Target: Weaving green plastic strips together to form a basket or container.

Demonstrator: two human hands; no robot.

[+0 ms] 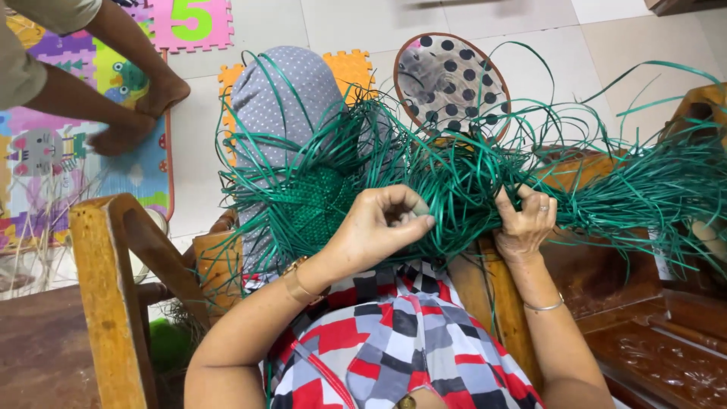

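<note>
Left hand (382, 223): fingers curled together, thumb and fingertips pinched on a few green plastic strips (462, 178) just right of the woven green panel (314, 204). Right hand (526, 220): fingers bent and closed around a thick bundle of the same strips, further right of the panel; a ring shows on one finger, a thin bangle on the wrist. A gold-coloured bracelet sits on the left wrist.

The woven panel lies over the person's raised knee, which is covered by grey dotted cloth (284, 91). Loose strip ends fan out from the panel in all directions, most densely to its right, where they trail over the wooden armrest (704, 106).

Below the panel: the person's patterned garment in red, grey, black and white (394, 341). Left of the panel: a wooden chair frame (113, 288). Above and right of the panel, on the tiled floor (545, 30): a round fan with dark dots (447, 76). Far left of the panel: coloured foam puzzle mats (98, 83), with another person's bare feet (144, 110) resting on them.
</note>
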